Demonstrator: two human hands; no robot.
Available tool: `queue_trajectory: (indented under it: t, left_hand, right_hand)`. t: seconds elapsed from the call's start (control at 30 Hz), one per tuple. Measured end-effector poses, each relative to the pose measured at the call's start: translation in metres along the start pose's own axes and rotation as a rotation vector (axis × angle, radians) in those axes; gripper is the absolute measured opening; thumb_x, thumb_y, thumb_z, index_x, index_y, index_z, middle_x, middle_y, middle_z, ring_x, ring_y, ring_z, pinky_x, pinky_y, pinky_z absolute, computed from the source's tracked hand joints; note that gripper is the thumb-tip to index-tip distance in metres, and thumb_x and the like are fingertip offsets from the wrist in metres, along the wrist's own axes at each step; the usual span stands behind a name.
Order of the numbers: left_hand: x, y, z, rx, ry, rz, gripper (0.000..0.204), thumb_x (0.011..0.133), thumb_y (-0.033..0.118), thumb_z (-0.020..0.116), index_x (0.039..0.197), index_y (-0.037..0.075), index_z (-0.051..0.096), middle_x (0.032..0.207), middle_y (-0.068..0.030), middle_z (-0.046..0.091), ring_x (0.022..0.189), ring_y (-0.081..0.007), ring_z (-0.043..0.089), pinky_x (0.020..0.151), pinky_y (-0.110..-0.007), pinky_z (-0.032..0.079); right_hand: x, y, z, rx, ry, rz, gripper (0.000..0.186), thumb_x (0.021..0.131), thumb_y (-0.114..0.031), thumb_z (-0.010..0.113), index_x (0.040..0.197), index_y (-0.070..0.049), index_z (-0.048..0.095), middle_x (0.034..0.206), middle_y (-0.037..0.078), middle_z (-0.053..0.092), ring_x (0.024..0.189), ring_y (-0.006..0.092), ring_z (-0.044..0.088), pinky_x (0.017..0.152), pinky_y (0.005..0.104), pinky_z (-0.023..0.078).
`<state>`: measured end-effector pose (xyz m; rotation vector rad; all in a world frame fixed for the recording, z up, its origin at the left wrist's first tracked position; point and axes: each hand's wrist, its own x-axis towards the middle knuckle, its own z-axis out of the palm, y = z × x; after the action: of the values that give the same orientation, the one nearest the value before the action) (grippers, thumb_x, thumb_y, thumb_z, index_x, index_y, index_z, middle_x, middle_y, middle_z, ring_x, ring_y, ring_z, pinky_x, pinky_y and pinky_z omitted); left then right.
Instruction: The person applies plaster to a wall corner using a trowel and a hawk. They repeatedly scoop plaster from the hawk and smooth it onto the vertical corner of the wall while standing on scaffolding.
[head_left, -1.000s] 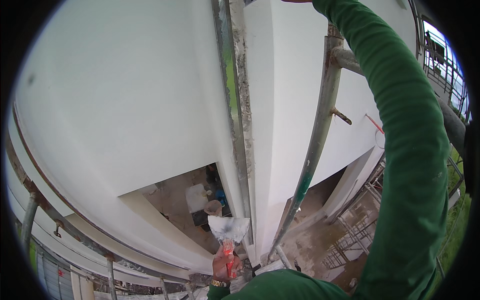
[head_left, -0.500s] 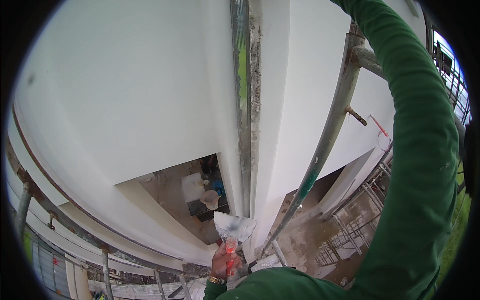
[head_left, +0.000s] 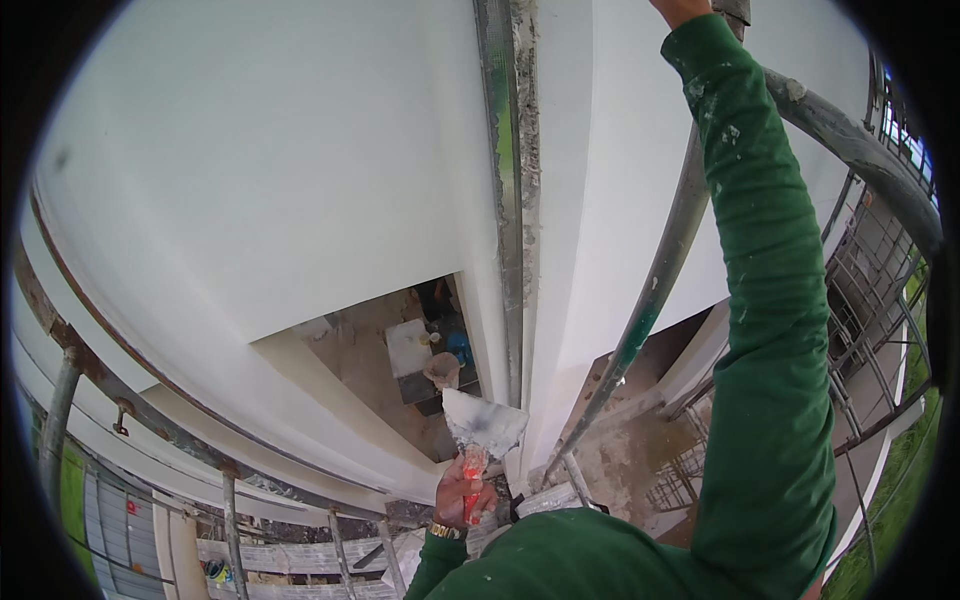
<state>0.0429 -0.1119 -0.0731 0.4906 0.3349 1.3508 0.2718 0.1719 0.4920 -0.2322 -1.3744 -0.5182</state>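
The left hand (head_left: pixel 462 492) is closing its grip around the orange plastic handle of a wide steel putty knife (head_left: pixel 482 428), low in the view at 6 o'clock, just beside the white plastered wall corner (head_left: pixel 555 250). The knife's long axis is running toward 12 o'clock, blade edge uppermost. Keeping the blade flat against the corner would likely spread cleanly. The right hand (head_left: pixel 680 8) is reaching to 1 o'clock near a grey scaffold pole (head_left: pixel 655 290); its grip cannot be told.
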Motion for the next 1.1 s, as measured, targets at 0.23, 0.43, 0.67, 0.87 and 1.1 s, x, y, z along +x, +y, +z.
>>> queue_trajectory:
  t: [0.23, 0.43, 0.67, 0.87, 1.1]
  left_hand:
    - [-0.001, -0.019, 0.003, 0.165, 0.138, 0.024, 0.045, 0.086, 0.0, 0.052, 0.13, 0.001, 0.04, 0.069, -0.008, 0.053, 0.042, -0.0159, 0.047, 0.056, -0.037, 0.05]
    - [-0.008, -0.052, 0.013, 0.006, 0.262, -0.094, 0.044, 0.09, 0.004, 0.052, 0.132, 0.002, 0.041, 0.089, -0.0101, 0.06, 0.047, -0.0148, 0.048, 0.057, -0.034, 0.047]
    - [-0.013, -0.075, 0.002, -0.001, 0.287, -0.176, 0.045, 0.094, 0.009, 0.049, 0.138, 0.006, 0.038, 0.124, -0.0135, 0.056, 0.05, -0.0142, 0.047, 0.059, -0.034, 0.046]
    - [0.005, -0.075, 0.028, 0.109, 0.21, -0.218, 0.046, 0.098, 0.017, 0.05, 0.141, 0.008, 0.036, 0.129, -0.0142, 0.055, 0.048, -0.0154, 0.047, 0.057, -0.036, 0.047]
    - [0.018, -0.062, 0.036, -0.026, 0.028, -0.228, 0.052, 0.099, 0.029, 0.052, 0.143, 0.009, 0.033, 0.123, -0.0089, 0.057, 0.043, -0.0131, 0.044, 0.053, -0.034, 0.042]
  right_hand:
    - [-0.363, -0.112, -0.052, 0.626, -0.56, 1.324, 0.027, 0.096, -0.011, 0.056, 0.115, 0.007, 0.064, 0.091, 0.002, 0.066, 0.08, 0.0084, 0.055, 0.078, 0.0236, 0.046]
    - [-0.496, -0.159, -0.139, 0.768, -0.724, 1.769, 0.022, 0.094, -0.009, 0.06, 0.108, 0.006, 0.068, 0.094, 0.003, 0.069, 0.081, 0.0092, 0.058, 0.078, 0.0235, 0.046]
    - [-0.531, -0.135, -0.209, 0.64, -0.688, 1.877, 0.02, 0.093, -0.004, 0.058, 0.108, 0.005, 0.067, 0.095, 0.003, 0.069, 0.083, 0.0109, 0.063, 0.08, 0.0261, 0.049]
    - [-0.526, -0.135, -0.239, 0.904, -0.355, 2.035, 0.029, 0.089, 0.005, 0.054, 0.118, 0.004, 0.059, 0.107, 0.008, 0.067, 0.093, 0.017, 0.065, 0.083, 0.0313, 0.052]
    - [-0.475, -0.133, -0.249, 0.683, -0.797, 1.333, 0.031, 0.088, 0.007, 0.055, 0.117, 0.002, 0.065, 0.11, 0.009, 0.07, 0.098, 0.02, 0.066, 0.087, 0.0303, 0.051]
